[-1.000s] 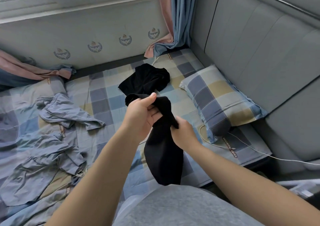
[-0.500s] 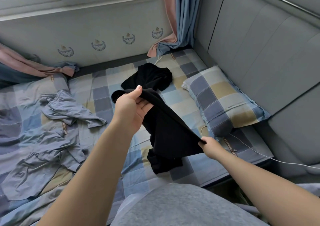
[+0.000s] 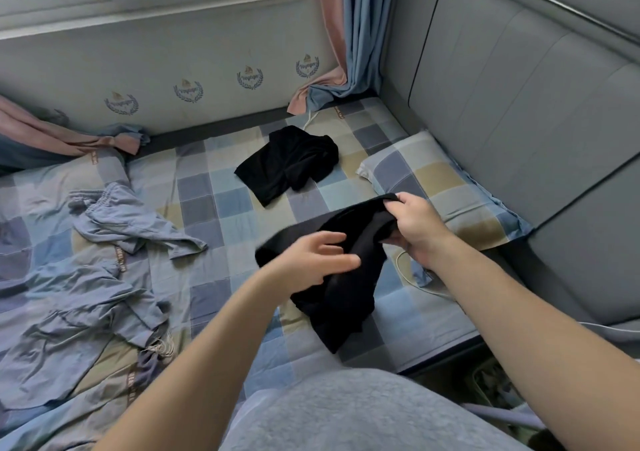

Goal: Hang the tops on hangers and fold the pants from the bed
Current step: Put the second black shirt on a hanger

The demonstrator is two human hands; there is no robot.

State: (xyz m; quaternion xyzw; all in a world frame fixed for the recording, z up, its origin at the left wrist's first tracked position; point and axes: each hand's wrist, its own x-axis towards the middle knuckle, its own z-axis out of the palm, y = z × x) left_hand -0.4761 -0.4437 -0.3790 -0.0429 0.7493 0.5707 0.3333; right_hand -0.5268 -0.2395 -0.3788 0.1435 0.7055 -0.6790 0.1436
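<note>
A black garment hangs above the checked bed, its lower end drooping onto the sheet. My right hand grips its upper edge near the pillow. My left hand lies against the middle of the cloth with fingers spread and loose. A second black garment lies crumpled farther back on the bed. Blue-grey clothes lie bunched at the left, with more of them nearer me.
A checked pillow leans on the grey padded headboard at right. A white cable runs along the bed edge below the pillow. Curtains hang in the far corner, and another curtain trails onto the bed at left.
My right hand has risen from low beside the pillow and now holds the garment's top edge. My left hand let go of that edge and now rests spread on the cloth.
</note>
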